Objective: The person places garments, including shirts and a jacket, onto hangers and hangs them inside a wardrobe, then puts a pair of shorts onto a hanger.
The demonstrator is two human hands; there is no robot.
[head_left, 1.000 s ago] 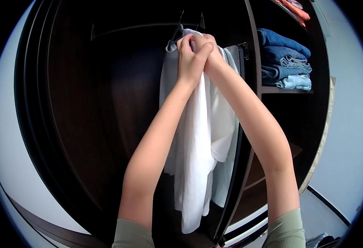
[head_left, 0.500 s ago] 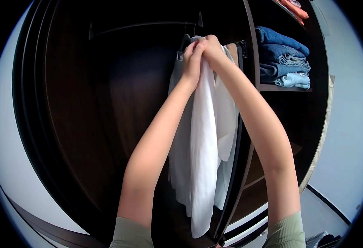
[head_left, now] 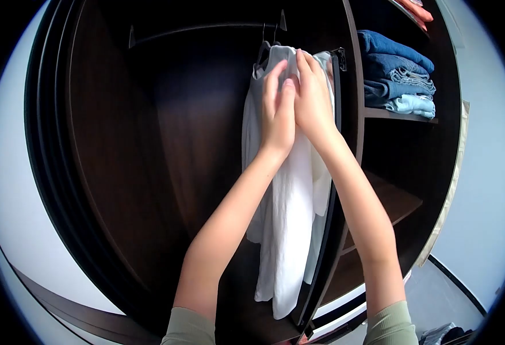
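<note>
A white garment, seemingly a shirt (head_left: pixel 293 247), hangs lengthwise from a dark hanger (head_left: pixel 263 53) in the wardrobe. My left hand (head_left: pixel 278 118) is in front of its upper part, fingers loosely bent and apart. Close beside it, my right hand (head_left: pixel 313 100) lies along the cloth with fingers stretched upward near the shirt's top edge. Both hands almost meet at the thumbs. Behind on the left hangs a greyish garment (head_left: pixel 252 121), partly covered by the white one. More pale clothing shows at the right, mostly hidden by my right arm.
The hanging rail (head_left: pixel 206 26) crosses the dark wardrobe. A vertical divider (head_left: pixel 353 75) stands right of the clothes. Beyond it, folded jeans (head_left: pixel 399 72) are stacked on a shelf (head_left: pixel 402 114), with coral-coloured clothing (head_left: pixel 416 11) above. Sliding door edges (head_left: pixel 48 172) line the left.
My fingers, closed together at the garment's top before, have opened and spread over it. Both hands are slightly lower and further right in view. The garment's top edge and the hangers now show more.
</note>
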